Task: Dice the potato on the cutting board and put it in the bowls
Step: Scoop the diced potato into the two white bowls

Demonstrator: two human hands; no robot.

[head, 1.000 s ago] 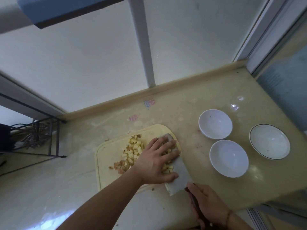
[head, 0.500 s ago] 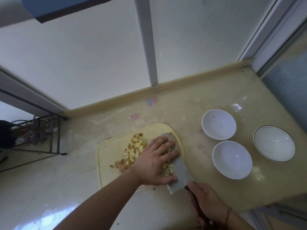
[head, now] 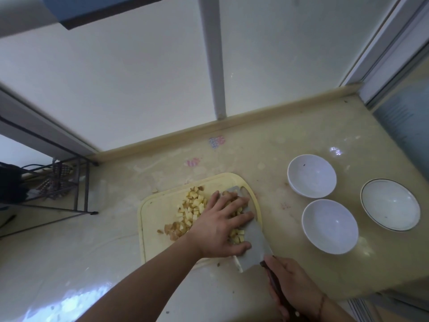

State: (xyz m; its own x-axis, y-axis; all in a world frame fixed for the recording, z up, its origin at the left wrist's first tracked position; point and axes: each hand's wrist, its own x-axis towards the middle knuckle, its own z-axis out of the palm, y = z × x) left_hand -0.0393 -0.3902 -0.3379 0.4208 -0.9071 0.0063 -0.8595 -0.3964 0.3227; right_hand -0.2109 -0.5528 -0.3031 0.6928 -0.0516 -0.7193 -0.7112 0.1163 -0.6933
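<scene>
Diced potato [head: 192, 208] lies in a heap on the pale yellow cutting board [head: 157, 205]. My left hand [head: 220, 226] rests flat over the right part of the heap, fingers spread, pressing cubes against the broad blade of a cleaver [head: 251, 245]. The blade lies nearly flat on the board's right side with some cubes on it. My right hand [head: 292, 287] is shut on the cleaver's dark handle near the counter's front edge. Three white bowls stand to the right with nothing in them: a far one [head: 311, 175], a near one [head: 329, 226] and a dark-rimmed one [head: 391, 206].
The beige counter [head: 267, 147] ends at a raised back lip under frosted window panes. A black wire rack [head: 58, 182] stands at the left. A glass door frame [head: 394, 66] closes off the right side. A potato scrap [head: 154, 190] lies beside the board's far corner.
My left hand has shifted slightly on the potato cubes against the cleaver blade. The view has drifted a little; nothing else has moved.
</scene>
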